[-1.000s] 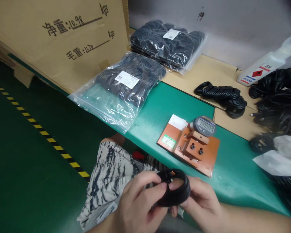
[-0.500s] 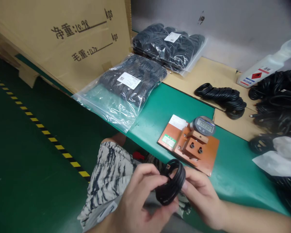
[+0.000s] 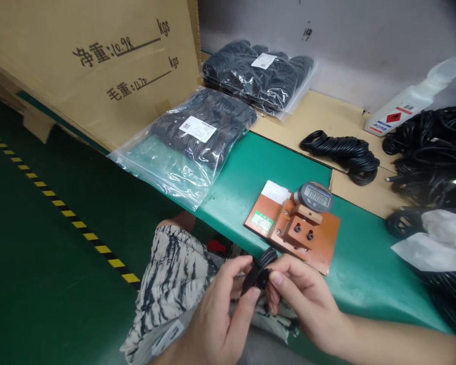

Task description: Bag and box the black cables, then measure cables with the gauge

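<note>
The person's left hand (image 3: 218,309) and right hand (image 3: 309,299) are working close together, both clamped on a small ring-shaped coil of glossy black cable (image 3: 265,259). The left hand is curling its thumb and fingers around the coil's left side, while the right hand is pinching its right side between thumb and forefinger. The coil is hanging in the air near the edge of the green surface (image 3: 365,248), tilted and turned nearly edge-on to the view; its loops are lying tightly stacked, and its lower part is sinking into dark shadow, so the cable ends are not telling clearly. Black-and-white patterned fabric (image 3: 171,284) is showing below.

Just beyond the coil, an orange-brown flat fixture with bolted blocks (image 3: 296,228) is carrying a round grey digital gauge (image 3: 313,196). Farther back, a row of black cable coils (image 3: 342,154) is resting on tan cardboard sheeting (image 3: 319,111). To the right, a white plastic bottle (image 3: 401,109) is standing beside heaped black cables (image 3: 437,152), and crumpled white sheet material (image 3: 437,235) is lying nearer. Two clear plastic bags of black coils (image 3: 203,134) are sitting beside a brown cardboard box (image 3: 61,76).
</note>
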Motion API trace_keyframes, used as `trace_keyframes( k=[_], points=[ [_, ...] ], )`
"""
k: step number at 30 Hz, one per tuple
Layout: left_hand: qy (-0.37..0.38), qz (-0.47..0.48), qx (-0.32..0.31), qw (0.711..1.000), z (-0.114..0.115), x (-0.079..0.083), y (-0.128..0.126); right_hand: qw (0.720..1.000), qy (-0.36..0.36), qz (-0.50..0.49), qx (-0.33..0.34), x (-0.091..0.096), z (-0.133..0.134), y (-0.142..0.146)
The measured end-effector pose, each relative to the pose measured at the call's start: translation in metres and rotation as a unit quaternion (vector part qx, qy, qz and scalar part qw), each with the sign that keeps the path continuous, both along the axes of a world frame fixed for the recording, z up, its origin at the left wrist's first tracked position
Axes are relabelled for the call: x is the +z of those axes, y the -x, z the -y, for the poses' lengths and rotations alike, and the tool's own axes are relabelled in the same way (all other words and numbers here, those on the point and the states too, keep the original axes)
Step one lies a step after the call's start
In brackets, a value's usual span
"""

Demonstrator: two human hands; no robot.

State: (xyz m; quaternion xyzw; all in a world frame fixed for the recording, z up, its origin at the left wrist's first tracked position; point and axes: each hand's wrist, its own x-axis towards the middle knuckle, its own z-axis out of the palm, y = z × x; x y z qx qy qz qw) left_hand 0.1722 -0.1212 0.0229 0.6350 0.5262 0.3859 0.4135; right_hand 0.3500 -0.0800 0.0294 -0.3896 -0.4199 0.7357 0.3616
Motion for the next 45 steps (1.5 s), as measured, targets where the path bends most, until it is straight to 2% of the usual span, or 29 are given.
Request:
trace_keyframes(
  k=[2,4,6,8,10,11,13,19,25,28,33,36,39,41,45],
  points=[
    [-0.021,-0.037,0.01,0.999,-0.001,-0.002,0.003,1.0,-0.019,0.006,0.001,0.0,0.001,-0.001],
    [0.005,-0.027,0.031,0.999,-0.004,-0.002,0.006,0.998,-0.062,0.016,0.004,0.0,0.002,-0.002],
    [0.109,0.067,0.06,0.99,-0.008,0.003,0.008,0.992,-0.124,0.02,-0.016,0.0,0.003,-0.003],
    [0.231,0.208,0.077,0.947,-0.011,0.009,0.008,0.986,-0.155,0.012,-0.056,0.0,0.003,-0.004],
    [0.309,0.319,0.077,0.893,-0.013,0.013,0.007,0.989,-0.134,-0.004,-0.066,0.0,0.003,-0.003],
    [0.328,0.351,0.074,0.874,-0.013,0.014,0.006,0.992,-0.111,-0.01,-0.054,-0.001,0.003,-0.003],
    [0.345,0.381,0.066,0.855,-0.012,0.014,0.005,0.997,-0.075,-0.015,-0.02,0.0,0.004,-0.002],
    [0.382,0.389,0.009,0.838,-0.013,0.01,0.007,0.997,-0.042,-0.026,0.052,0.005,0.004,-0.006],
    [0.413,0.427,-0.024,0.804,-0.013,0.009,0.008,0.998,0.017,-0.041,0.038,0.001,0.003,-0.005],
    [0.422,0.429,-0.04,0.798,-0.012,0.01,0.008,0.997,0.036,-0.052,0.042,-0.001,0.003,-0.002],
    [0.423,0.391,-0.05,0.816,-0.014,0.019,0.007,0.996,0.03,-0.056,0.065,-0.002,0.002,-0.001],
    [0.378,0.325,-0.009,0.867,-0.016,0.026,0.005,0.997,-0.009,-0.03,0.063,-0.002,0.001,-0.002],
    [0.277,0.242,0.029,0.93,-0.013,0.024,0.002,0.998,-0.025,0.003,0.063,-0.001,0.0,-0.002],
    [0.191,0.204,0.038,0.96,-0.008,0.018,0.001,0.997,-0.022,0.009,0.068,0.001,0.0,-0.003],
    [0.024,0.149,0.029,0.988,-0.003,0.005,0.003,0.997,-0.04,0.009,0.07,0.003,0.002,-0.004]
  ],
)
